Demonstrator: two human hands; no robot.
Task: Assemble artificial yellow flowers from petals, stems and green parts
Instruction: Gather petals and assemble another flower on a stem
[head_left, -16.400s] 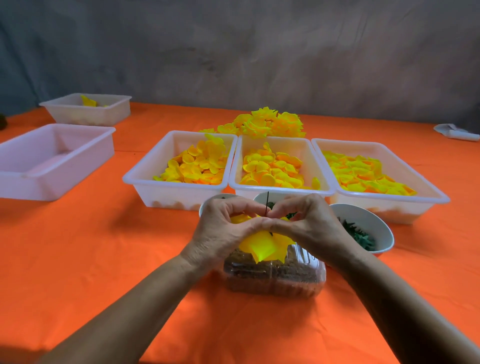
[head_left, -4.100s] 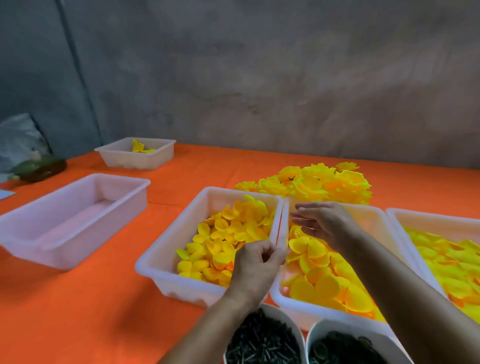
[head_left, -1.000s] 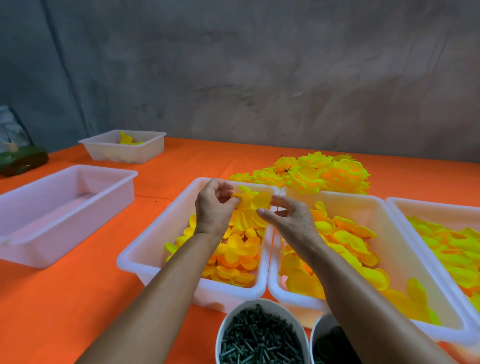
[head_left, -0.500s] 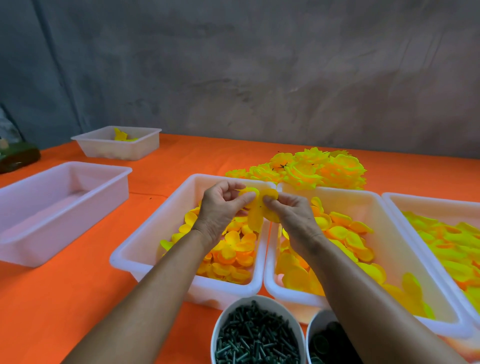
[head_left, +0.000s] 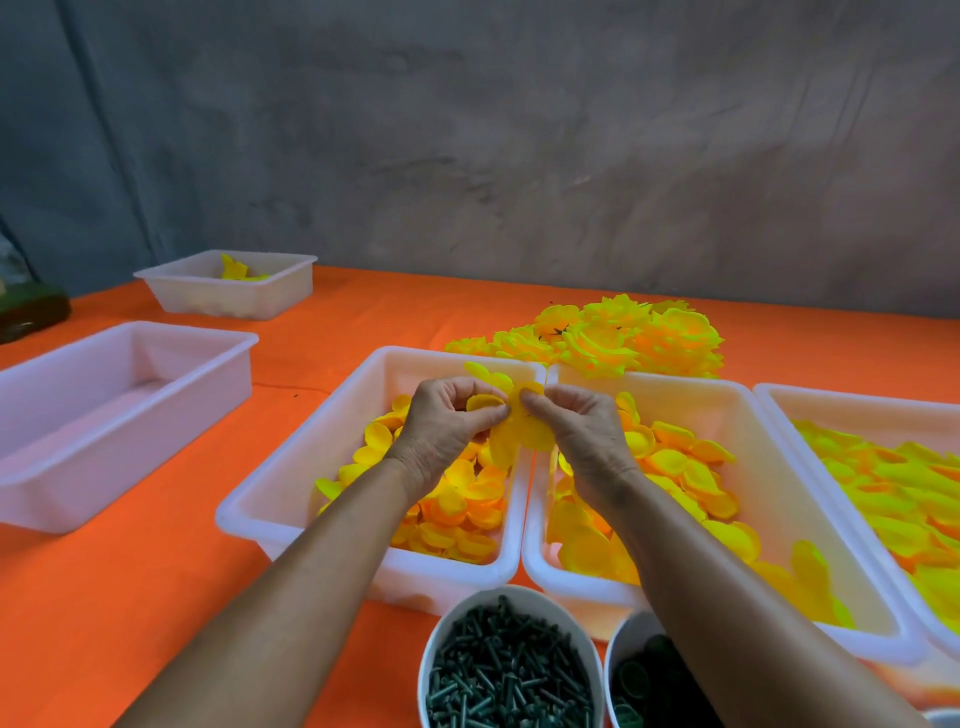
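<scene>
My left hand (head_left: 449, 423) and my right hand (head_left: 576, 428) meet above the seam between two white bins, both pinching a small cluster of yellow petals (head_left: 519, 426). Under them the left petal bin (head_left: 291, 499) holds small yellow-orange petals, and the middle petal bin (head_left: 727, 410) holds larger ones. A third bin (head_left: 779, 400) at the right holds yellow-green petals. A white bowl of dark green stem pieces (head_left: 509, 670) sits at the front, with a second bowl of green parts (head_left: 636, 680) beside it, partly hidden by my right forearm.
Finished yellow flowers (head_left: 618, 338) are piled behind the bins. An empty white bin (head_left: 119, 400) stands at the left, and a smaller bin (head_left: 228, 286) with a few yellow pieces sits further back. An orange cloth (head_left: 130, 597) covers the table; a grey wall is behind.
My two hands have come together and closed on the petals between them. They have drawn slightly nearer to me, and the view has tilted a little.
</scene>
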